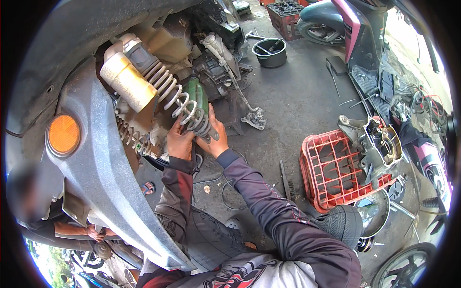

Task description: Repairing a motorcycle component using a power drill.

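Note:
A shock absorber (165,86) with a pale coil spring slants down from under a scooter's body, beside a gold canister (127,81). My left hand (180,143) closes around its lower end from the left, its fingers partly hidden by the spring. From the right, my right hand (214,136) wraps the same end, next to the flat metal fork of its mount. A green cylindrical part (196,93) with a dark top lies just behind the spring, close to my right fingertips; I cannot tell whether they touch it. The grey body panel (103,144) bears an orange reflector (64,134).
Another person's hands (96,234) meet at the left behind the panel. A red crate (331,168) stands at right beside an engine casing (382,141). A black pot (269,53) of tools, a metal basin (374,213) and a wheel (406,269) are on the floor.

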A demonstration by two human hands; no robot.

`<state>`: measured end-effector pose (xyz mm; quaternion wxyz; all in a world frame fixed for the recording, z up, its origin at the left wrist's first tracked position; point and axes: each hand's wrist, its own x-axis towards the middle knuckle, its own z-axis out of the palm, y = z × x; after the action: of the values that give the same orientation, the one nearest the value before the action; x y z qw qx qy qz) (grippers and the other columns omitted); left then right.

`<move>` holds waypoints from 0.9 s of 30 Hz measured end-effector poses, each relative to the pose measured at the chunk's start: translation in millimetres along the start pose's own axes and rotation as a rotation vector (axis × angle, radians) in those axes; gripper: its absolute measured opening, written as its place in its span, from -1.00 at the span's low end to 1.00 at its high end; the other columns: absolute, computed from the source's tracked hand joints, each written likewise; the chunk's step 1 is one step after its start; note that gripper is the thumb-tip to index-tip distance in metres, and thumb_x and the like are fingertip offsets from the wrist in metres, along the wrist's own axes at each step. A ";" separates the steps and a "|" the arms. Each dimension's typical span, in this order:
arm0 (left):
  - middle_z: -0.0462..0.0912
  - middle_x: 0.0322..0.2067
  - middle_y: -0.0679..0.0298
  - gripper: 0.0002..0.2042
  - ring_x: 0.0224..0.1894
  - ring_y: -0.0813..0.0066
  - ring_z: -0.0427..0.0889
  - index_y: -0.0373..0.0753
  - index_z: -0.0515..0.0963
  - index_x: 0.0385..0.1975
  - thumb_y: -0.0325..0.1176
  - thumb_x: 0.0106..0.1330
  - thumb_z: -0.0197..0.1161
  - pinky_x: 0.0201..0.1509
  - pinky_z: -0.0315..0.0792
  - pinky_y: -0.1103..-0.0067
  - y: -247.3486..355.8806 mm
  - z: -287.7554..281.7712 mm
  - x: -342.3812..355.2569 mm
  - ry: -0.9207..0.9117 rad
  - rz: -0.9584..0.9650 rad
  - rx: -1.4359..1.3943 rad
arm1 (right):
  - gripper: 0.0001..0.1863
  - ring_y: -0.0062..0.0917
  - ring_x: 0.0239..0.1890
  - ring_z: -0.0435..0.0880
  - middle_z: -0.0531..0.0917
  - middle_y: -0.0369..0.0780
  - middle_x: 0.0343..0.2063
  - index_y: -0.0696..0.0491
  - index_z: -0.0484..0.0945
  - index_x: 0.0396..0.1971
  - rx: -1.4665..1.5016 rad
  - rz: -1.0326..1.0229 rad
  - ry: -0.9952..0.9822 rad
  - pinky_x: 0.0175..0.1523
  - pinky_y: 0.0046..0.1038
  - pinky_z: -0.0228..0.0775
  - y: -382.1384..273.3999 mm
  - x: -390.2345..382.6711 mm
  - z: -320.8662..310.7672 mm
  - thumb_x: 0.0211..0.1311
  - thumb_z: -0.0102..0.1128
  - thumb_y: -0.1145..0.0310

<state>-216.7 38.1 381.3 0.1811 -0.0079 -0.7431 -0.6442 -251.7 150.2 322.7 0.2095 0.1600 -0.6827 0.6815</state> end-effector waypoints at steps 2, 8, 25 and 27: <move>0.57 0.20 0.08 -0.33 0.20 0.38 0.59 -0.49 0.35 0.34 -0.72 0.12 0.28 0.30 0.47 0.50 1.3 0.6 -0.2 0.013 0.001 -0.005 | 0.06 0.08 -0.13 0.71 0.70 0.15 -0.19 0.31 -0.05 0.46 0.022 0.014 -0.015 -0.01 -0.15 0.58 -0.8 1.3 -0.3 -0.01 0.38 0.40; 0.57 0.20 0.08 -0.33 0.19 0.39 0.59 -0.49 0.36 0.34 -0.68 0.15 0.36 0.28 0.49 0.51 9.6 13.4 -13.0 0.037 0.001 0.070 | 0.12 0.16 -0.16 0.68 0.67 0.21 -0.20 0.36 -0.09 0.46 0.021 0.014 -0.058 -0.05 -0.08 0.57 16.5 -8.5 2.0 -0.04 0.40 0.35; 0.65 0.06 0.16 -0.48 0.04 0.51 0.65 -0.41 0.44 0.20 -0.63 0.18 0.35 0.15 0.49 0.58 7.1 10.2 5.7 -0.058 0.055 0.170 | 0.16 0.13 -0.14 0.69 0.65 0.19 -0.07 0.26 -0.18 0.51 -0.106 -0.002 -0.028 -0.06 -0.10 0.58 4.9 2.7 8.5 0.01 0.38 0.28; 0.67 0.02 0.17 -0.50 0.01 0.53 0.66 -0.41 0.46 0.17 -0.62 0.19 0.35 0.12 0.51 0.59 10.8 15.3 4.7 -0.031 0.052 0.251 | 0.19 0.18 -0.17 0.68 0.63 0.25 -0.08 0.32 -0.20 0.50 -0.102 -0.009 -0.049 -0.10 -0.06 0.57 7.7 5.2 5.7 0.00 0.41 0.22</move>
<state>-222.4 53.5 391.2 0.1861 -0.0144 -0.8201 -0.5410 -260.4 145.0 318.7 0.2037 0.1691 -0.7206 0.6408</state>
